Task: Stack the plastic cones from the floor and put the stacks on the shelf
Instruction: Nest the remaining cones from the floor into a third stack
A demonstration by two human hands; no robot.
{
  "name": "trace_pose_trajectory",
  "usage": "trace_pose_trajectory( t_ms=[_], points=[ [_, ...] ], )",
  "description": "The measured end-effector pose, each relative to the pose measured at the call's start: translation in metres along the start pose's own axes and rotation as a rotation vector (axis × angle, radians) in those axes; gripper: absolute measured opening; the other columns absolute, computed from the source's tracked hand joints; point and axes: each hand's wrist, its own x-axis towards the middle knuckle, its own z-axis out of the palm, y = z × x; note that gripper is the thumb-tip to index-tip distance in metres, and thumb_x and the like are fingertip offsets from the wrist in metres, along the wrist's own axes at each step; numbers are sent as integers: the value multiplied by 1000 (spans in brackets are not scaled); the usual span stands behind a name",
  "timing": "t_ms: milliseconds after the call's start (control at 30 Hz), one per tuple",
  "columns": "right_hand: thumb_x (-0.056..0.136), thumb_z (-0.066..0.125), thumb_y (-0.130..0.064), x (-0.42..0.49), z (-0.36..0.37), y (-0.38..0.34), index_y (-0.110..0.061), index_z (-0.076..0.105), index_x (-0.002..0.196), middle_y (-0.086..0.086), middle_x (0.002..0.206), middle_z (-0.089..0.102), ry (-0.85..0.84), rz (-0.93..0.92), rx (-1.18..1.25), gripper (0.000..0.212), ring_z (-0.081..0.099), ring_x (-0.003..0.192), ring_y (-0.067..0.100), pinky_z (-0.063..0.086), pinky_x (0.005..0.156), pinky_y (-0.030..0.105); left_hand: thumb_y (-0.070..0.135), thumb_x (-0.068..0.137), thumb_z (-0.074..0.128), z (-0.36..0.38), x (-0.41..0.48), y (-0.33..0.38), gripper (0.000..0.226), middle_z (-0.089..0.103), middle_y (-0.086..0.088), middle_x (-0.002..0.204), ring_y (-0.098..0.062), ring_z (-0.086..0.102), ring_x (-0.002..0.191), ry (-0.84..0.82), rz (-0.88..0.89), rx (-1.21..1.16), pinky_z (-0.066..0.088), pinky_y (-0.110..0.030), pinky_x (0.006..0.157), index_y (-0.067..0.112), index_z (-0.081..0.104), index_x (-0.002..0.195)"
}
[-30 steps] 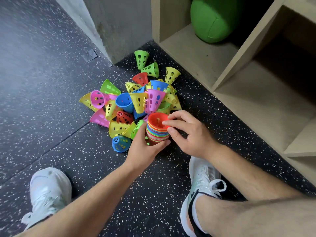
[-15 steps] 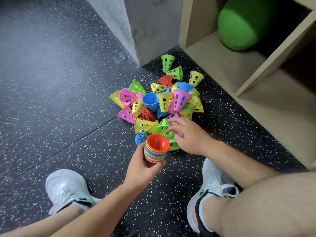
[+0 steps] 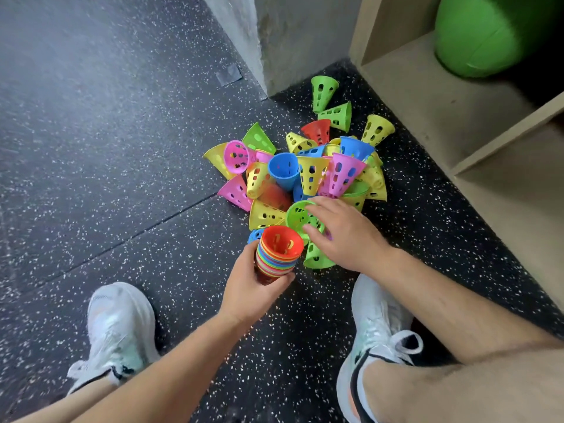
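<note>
1. Half a second back the right hand (image 3: 345, 236) was reaching into the pile. Now it has a green cone (image 3: 297, 216) lifted clear, mouth tipped up toward the camera. The view has slid too, so the shelf sits further right.
2. The right fingers (image 3: 323, 206) curl over the far rim of that green cone with the thumb on the near rim, so it's a pinch across the mouth, not a spread hand.
3. The left hand (image 3: 248, 290) is wrapped round the lower part of the stack (image 3: 277, 257), fingers closed snug on it, holding it upright. There's a red cone on top and striped rims under it. I can't tell if its bottom rests on the floor (image 3: 122, 178). The green cone sits just beside the stack's top, about touching.
4. Counts: one stack, with its rims too squashed together to count. One cone is in the right hand. The loose pile (image 3: 305, 166) on the floor has somewhere past twenty cones in yellow, green, pink, blue and red, overlapping too much for an exact number. Two red ones are definite.
5. The pile lies just in front of the wooden shelf (image 3: 427, 117), which holds one green ball-like cushion (image 3: 488, 35).
6. Two white shoes (image 3: 119, 328), one on either side of the arms.
</note>
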Motion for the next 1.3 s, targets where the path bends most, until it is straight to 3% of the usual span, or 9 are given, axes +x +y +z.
trace_pose_trajectory(
  t_ms=[167, 233, 400, 500, 567, 800, 900, 1100, 1300],
  points=[
    [79, 57, -76, -7, -25, 5, -8, 56, 134, 7, 137, 53, 88, 42, 111, 88, 50, 129, 23, 43, 108, 40, 12, 75, 92, 1, 4, 9, 64, 70, 17, 115, 6, 66, 103, 16, 19, -31, 45, -6, 84, 35, 57, 124],
    [74, 67, -73, -12, -30, 8, -9, 59, 128, 6, 134, 54, 190, 61, 181, 85, 53, 125, 22, 45, 104, 37, 12, 75, 92, 1, 5, 11, 66, 70, 16, 116, 7, 65, 103, 13, 33, -34, 44, -4, 84, 32, 58, 127],
    [77, 76, -56, -16, -41, 4, -9, 63, 119, 3, 122, 58, 401, 58, 344, 64, 56, 115, 13, 45, 99, 25, 23, 73, 94, -3, 9, 13, 67, 65, 34, 114, 8, 63, 106, -35, 51, 44, 45, -8, 86, 53, 53, 116],
    [74, 72, -61, -17, -48, -9, -19, 53, 131, -4, 125, 59, 305, 106, 459, 73, 58, 113, 9, 46, 95, 23, 21, 73, 94, -1, 11, 20, 67, 67, 31, 110, 11, 63, 102, -48, 46, 36, 44, -6, 84, 52, 53, 115],
    [74, 69, -65, -17, -45, -15, -26, 46, 140, -9, 134, 57, 163, 124, 507, 81, 54, 122, 6, 43, 102, 25, 20, 74, 94, 1, 13, 24, 65, 69, 24, 109, 11, 63, 100, -45, 50, 31, 44, -6, 84, 50, 53, 114],
    [77, 56, -77, -23, -13, -6, -40, 34, 149, -11, 146, 47, -132, 87, 329, 84, 37, 138, 5, 33, 116, 38, 16, 78, 92, 13, 13, 31, 60, 71, 18, 110, 9, 66, 100, -113, 70, -15, 47, -7, 83, 29, 59, 126],
    [73, 56, -83, -29, -7, -2, -40, 33, 151, -13, 152, 42, -163, 86, 327, 92, 33, 141, 3, 29, 118, 33, 28, 77, 93, 17, 5, 22, 61, 72, 18, 111, 4, 68, 101, -118, 40, -16, 50, -12, 84, 29, 59, 128],
    [93, 55, -47, -57, 14, 15, -21, 66, 113, -8, 130, 59, 110, -1, 264, 35, 50, 127, 13, 42, 103, 45, 19, 76, 93, 17, -19, -4, 63, 69, 19, 110, 7, 64, 99, -108, -6, 56, 45, -6, 82, 41, 53, 119],
    [91, 57, -43, -86, 47, 10, -26, 69, 116, -8, 150, 46, 42, -30, 99, 33, 26, 148, 14, 24, 118, 40, 22, 75, 94, 14, -31, -21, 66, 68, 25, 113, 10, 63, 105, -112, -42, 95, 42, -3, 85, 47, 52, 119]
  ],
)
